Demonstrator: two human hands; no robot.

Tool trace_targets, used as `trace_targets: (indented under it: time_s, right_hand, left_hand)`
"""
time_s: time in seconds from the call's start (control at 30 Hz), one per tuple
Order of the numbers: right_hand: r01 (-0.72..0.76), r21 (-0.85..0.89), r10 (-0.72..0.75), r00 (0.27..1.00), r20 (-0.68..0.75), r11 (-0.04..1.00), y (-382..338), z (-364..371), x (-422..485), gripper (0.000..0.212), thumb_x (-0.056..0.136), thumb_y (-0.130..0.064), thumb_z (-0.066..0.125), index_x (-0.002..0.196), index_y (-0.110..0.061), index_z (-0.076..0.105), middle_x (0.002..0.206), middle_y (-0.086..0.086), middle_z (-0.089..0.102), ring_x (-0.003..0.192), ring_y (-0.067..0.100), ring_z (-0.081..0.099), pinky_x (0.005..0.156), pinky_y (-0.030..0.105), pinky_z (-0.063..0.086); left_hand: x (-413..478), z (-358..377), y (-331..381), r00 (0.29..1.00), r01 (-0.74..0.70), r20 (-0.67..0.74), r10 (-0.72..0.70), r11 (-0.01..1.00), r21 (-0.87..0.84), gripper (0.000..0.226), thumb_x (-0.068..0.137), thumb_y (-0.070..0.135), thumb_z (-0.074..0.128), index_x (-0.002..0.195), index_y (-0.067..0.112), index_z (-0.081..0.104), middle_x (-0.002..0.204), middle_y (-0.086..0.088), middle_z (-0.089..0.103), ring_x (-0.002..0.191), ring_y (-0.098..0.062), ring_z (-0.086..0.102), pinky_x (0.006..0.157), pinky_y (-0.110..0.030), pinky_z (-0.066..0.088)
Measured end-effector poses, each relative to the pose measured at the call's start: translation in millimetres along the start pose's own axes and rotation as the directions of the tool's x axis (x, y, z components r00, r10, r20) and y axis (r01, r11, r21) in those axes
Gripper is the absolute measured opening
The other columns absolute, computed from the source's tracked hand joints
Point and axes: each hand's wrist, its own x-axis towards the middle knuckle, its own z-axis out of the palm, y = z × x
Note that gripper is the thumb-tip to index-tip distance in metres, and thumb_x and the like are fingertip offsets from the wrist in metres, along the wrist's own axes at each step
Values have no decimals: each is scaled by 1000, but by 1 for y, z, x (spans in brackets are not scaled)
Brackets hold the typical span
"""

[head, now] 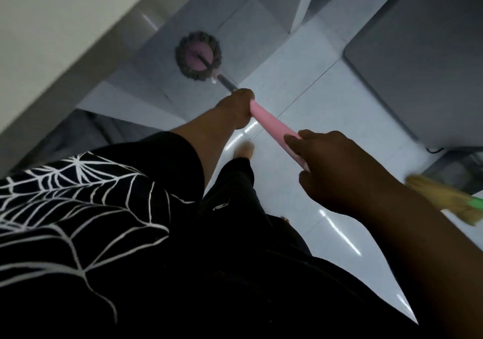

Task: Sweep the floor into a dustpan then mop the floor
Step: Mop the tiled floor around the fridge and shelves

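Note:
A round mop head, pink in the middle with a grey fringe, lies flat on the white tiled floor close to the wall. Its metal pole runs down to a pink handle. My left hand grips the handle's upper end. My right hand holds the lower end with fingers curled round it. Both arms reach forward over my black clothes.
A pale wall with a grey skirting runs along the left. Grey furniture stands at the right. A straw broom with a green band lies at the right edge. My bare foot stands on the tiles.

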Motion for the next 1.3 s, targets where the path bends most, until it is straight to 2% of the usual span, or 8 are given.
trace_targets:
  time_s: [0.2,0.3,0.43,0.67,0.8,0.97,1.03,1.3]
  right_hand:
    - [-10,-6,11,995,102,1000,-5,30,-119,46,80,-15,55,125,-21,50,103,-1,58,86,22,56,68,33,51]
    - [-27,-6,27,991,132,1000,-9,35,-157,48,80,-17,56,127,-24,50,120,2,59,102,25,58,81,40,53]
    - [19,-65,-9,989,146,998,-21,37,-165,45,80,-17,56,124,-22,52,118,4,60,101,26,58,79,41,53]
    - [-3,-79,11,995,101,997,-24,8,-119,38,77,-17,61,115,-19,60,109,7,65,96,29,61,74,44,54]
    - [21,-56,-16,995,94,998,-29,-5,-64,40,76,-16,63,115,-17,61,107,9,66,92,30,62,73,44,55]
    - [103,-26,-102,993,59,994,-46,-7,18,46,80,-15,61,126,-16,55,112,8,63,91,28,61,76,35,54]
    - [137,-26,-136,990,34,990,-55,-6,55,46,82,-17,60,128,-16,53,111,8,62,89,26,60,73,27,48]
    - [106,-5,-106,994,-7,994,-75,-3,113,35,80,-10,62,115,-10,57,86,5,52,69,21,44,49,21,24]
  left_hand:
    - [-108,81,38,999,-5,-34,2,996,-94,30,90,11,52,120,13,50,124,-9,56,110,-31,59,93,-39,49]
    - [-143,112,47,999,-4,-36,-1,993,-121,30,91,11,49,121,14,49,127,-10,53,110,-32,58,94,-44,48]
    - [-154,121,40,999,18,-48,-24,992,-125,30,92,9,47,121,15,47,143,-13,43,117,-35,55,93,-47,49]
    - [-125,86,21,995,9,-96,-21,993,-122,38,93,16,50,130,10,45,122,-11,59,100,-29,64,73,-33,45]
    - [-94,54,-12,992,43,-109,-60,987,-157,32,94,15,47,125,13,45,114,-9,61,96,-25,64,82,-37,52]
    - [-44,11,-69,986,89,-129,-105,989,-121,35,94,11,53,128,10,46,126,-11,57,115,-26,59,95,-35,47]
    - [-23,-7,-94,980,123,-145,-135,988,-88,34,93,12,55,126,10,47,124,-12,58,113,-28,60,95,-38,49]
    - [20,-46,-138,980,190,-69,-187,981,47,43,91,20,55,132,12,47,133,-12,56,121,-30,55,98,-40,44]
